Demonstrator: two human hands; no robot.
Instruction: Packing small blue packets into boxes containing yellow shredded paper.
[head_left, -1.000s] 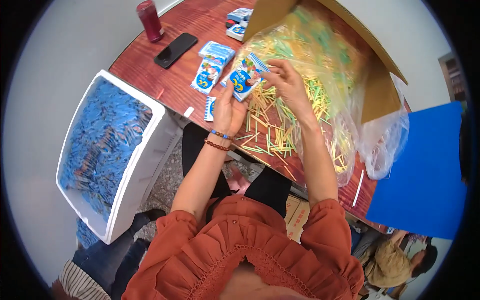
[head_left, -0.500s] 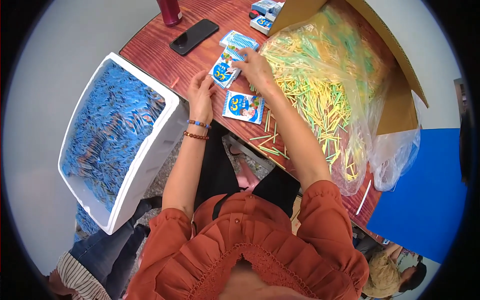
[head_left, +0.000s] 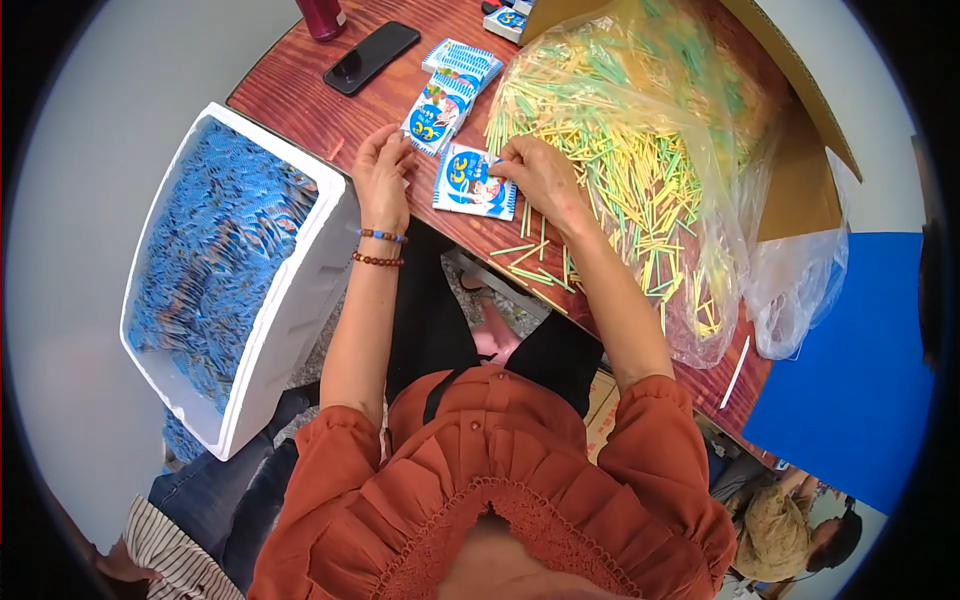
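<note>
Already some packets make a pile (head_left: 433, 118); at its five o'clock, one packet (head_left: 462, 184) remains outside, touched by the right hand (head_left: 545, 178), the left hand (head_left: 382, 178) near. Whether either grips, I cannot tell.

The packet (head_left: 470, 184) is white and blue, with blue-striped edges and yellow lettering. Reddish-brown wood grain streaks the bench (head_left: 289, 85). Toward two o'clock, sticks (head_left: 640, 195) mix yellow and pale green; at three, a panel (head_left: 850, 365) is solid blue.
</note>
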